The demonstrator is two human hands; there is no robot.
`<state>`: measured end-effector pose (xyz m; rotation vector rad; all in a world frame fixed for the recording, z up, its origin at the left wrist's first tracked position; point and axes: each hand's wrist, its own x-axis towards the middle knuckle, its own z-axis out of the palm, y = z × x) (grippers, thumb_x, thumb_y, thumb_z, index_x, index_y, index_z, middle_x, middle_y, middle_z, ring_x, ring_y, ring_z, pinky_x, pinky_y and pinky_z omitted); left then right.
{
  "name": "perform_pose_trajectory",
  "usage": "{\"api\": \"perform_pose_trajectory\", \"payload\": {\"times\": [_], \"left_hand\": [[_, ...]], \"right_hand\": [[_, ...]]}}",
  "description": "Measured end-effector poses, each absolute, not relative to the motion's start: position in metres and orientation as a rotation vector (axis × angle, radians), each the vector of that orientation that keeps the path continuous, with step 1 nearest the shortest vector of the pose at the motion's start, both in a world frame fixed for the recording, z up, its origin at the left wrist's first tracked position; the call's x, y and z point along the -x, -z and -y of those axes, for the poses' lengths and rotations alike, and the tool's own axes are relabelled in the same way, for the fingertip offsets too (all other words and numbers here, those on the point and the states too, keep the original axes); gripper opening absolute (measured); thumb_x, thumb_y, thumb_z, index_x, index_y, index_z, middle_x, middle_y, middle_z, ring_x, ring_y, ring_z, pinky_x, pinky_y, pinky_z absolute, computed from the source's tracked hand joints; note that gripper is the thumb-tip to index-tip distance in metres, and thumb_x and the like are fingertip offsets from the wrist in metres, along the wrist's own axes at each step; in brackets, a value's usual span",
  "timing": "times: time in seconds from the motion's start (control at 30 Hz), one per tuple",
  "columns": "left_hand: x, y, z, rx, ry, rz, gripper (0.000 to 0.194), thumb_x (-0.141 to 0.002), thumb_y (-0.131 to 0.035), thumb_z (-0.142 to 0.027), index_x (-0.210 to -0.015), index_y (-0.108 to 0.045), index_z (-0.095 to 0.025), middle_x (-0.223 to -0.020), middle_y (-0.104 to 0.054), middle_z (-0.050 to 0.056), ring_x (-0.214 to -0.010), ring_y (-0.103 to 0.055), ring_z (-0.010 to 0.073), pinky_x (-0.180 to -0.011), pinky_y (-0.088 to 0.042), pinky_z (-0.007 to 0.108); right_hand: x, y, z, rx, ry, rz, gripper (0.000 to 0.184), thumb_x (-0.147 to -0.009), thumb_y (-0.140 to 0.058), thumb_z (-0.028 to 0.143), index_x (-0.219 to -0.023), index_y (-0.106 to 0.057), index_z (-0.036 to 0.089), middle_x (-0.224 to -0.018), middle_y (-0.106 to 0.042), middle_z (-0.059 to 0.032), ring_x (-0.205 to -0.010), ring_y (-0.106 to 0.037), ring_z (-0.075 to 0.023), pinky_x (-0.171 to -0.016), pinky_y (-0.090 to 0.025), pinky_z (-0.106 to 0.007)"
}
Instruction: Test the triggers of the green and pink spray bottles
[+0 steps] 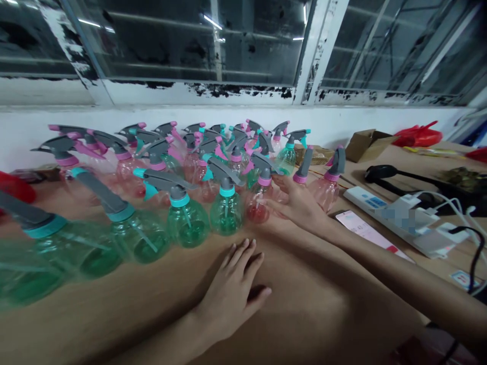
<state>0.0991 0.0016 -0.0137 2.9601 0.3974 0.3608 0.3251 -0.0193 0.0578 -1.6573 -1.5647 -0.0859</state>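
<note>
Upright pink spray bottle sits just left of the closer right hand, half-curled, can't tell if gripping; left hand spread, empty.

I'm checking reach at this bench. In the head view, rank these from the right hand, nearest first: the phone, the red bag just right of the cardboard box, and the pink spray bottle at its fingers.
From the right hand:
1. Pink spray bottle, at its fingers
2. Phone, to its right
3. Red bag, far back right
</note>
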Motion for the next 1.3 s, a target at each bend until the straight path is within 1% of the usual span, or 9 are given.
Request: {"api": "perform_pose_trajectory", "payload": {"times": [0.07, 0.23, 0.3, 0.43, 0.63, 0.87, 1.0, 1.13, 1.3], "left_hand": [[-0.099, 0.015, -0.002, -2.962, -0.384, -0.395, 0.052, -0.091, -0.054, -0.043, -0.131, -0.049, -0.012, -0.147, -0.035, 0.017, -0.136, -0.030, 0.0320, -0.107, -0.032, 0.053], [-0.097, 0.014, -0.004, -2.975, -0.414, -0.373, 0.050, -0.091, -0.054, -0.042, -0.132, -0.048, -0.015, -0.147, -0.036, 0.015, -0.135, -0.033, 0.0311, -0.106, -0.034, 0.052], [-0.097, 0.013, -0.005, -2.974, -0.444, -0.363, 0.049, -0.091, -0.053, -0.042, -0.132, -0.048, -0.016, -0.146, -0.038, 0.014, -0.134, -0.035, 0.0307, -0.105, -0.035, 0.052], [-0.095, 0.012, -0.006, -2.969, -0.516, -0.370, 0.043, -0.092, -0.053, -0.037, -0.131, -0.048, -0.019, -0.143, -0.044, 0.011, -0.131, -0.041, 0.0288, -0.105, -0.037, 0.050], [-0.091, 0.007, -0.004, -2.899, -0.587, -0.410, 0.037, -0.093, -0.051, -0.028, -0.129, -0.045, -0.025, -0.131, -0.055, 0.006, -0.120, -0.052, 0.0251, -0.099, -0.044, 0.046], [-0.096, -0.006, 0.015, -2.701, -0.643, -0.482, 0.027, -0.094, -0.048, -0.025, -0.121, -0.049, -0.029, -0.121, -0.060, 0.003, -0.111, -0.059, 0.0226, -0.093, -0.049, 0.041], [-0.112, -0.013, 0.028, -2.612, -0.652, -0.448, 0.026, -0.093, -0.048, -0.024, -0.118, -0.051, -0.029, -0.118, -0.060, 0.002, -0.108, -0.059, 0.0221, -0.093, -0.049, 0.040], [-0.132, -0.015, 0.034, -2.547, -0.660, -0.494, 0.033, -0.091, -0.051, -0.026, -0.124, -0.044, -0.028, -0.125, -0.055, 0.004, -0.116, -0.054, 0.0233, -0.097, -0.045, 0.044], [-0.149, -0.018, 0.040, -2.479, -0.636, -0.615, 0.067, -0.082, -0.062, -0.035, -0.139, -0.028, -0.023, -0.137, -0.043, 0.013, -0.126, -0.044, 0.0311, -0.099, -0.040, 0.052]], "right_hand": [[-0.326, -0.064, 0.039, 1.655, 0.014, 1.557, 0.046, -0.081, -0.062, 0.042, -0.119, -0.055, 0.018, -0.118, -0.065, -0.0130, -0.105, -0.064, -0.0291, -0.089, -0.051, -0.045], [-0.351, -0.068, 0.084, 1.796, 0.005, 1.345, 0.024, -0.084, -0.059, 0.040, -0.092, -0.066, 0.018, -0.086, -0.072, -0.0084, -0.073, -0.069, -0.0224, -0.063, -0.056, -0.036], [-0.367, -0.065, 0.090, 1.877, 0.097, 1.287, 0.028, -0.084, -0.058, 0.044, -0.091, -0.067, 0.019, -0.084, -0.072, -0.0077, -0.068, -0.068, -0.0211, -0.059, -0.054, -0.034], [-0.388, -0.057, 0.079, 1.973, 0.220, 1.264, 0.040, -0.083, -0.057, 0.050, -0.102, -0.063, 0.016, -0.100, -0.072, -0.0110, -0.077, -0.069, -0.0231, -0.065, -0.054, -0.035], [-0.380, -0.052, 0.047, 2.115, 0.374, 1.226, 0.067, -0.079, -0.052, 0.063, -0.119, -0.055, 0.010, -0.108, -0.069, -0.0205, -0.091, -0.065, -0.0386, -0.076, -0.048, -0.052], [-0.372, -0.059, 0.043, 2.168, 0.378, 1.314, 0.057, -0.082, -0.045, 0.066, -0.096, -0.064, 0.015, -0.088, -0.070, -0.0198, -0.079, -0.066, -0.0364, -0.063, -0.047, -0.044], [-0.373, -0.062, 0.067, 2.120, 0.316, 1.417, 0.054, -0.081, -0.047, 0.065, -0.093, -0.065, 0.016, -0.081, -0.069, -0.0175, -0.072, -0.066, -0.0341, -0.058, -0.046, -0.041], [-0.370, -0.066, 0.101, 1.967, 0.195, 1.617, 0.047, -0.080, -0.056, 0.060, -0.100, -0.064, 0.018, -0.084, -0.070, -0.0108, -0.077, -0.066, -0.0270, -0.065, -0.049, -0.037], [-0.359, -0.072, 0.136, 1.654, -0.109, 1.849, 0.046, -0.077, -0.064, 0.056, -0.105, -0.062, 0.019, -0.101, -0.070, -0.0073, -0.096, -0.063, -0.0254, -0.088, -0.046, -0.041]]}}
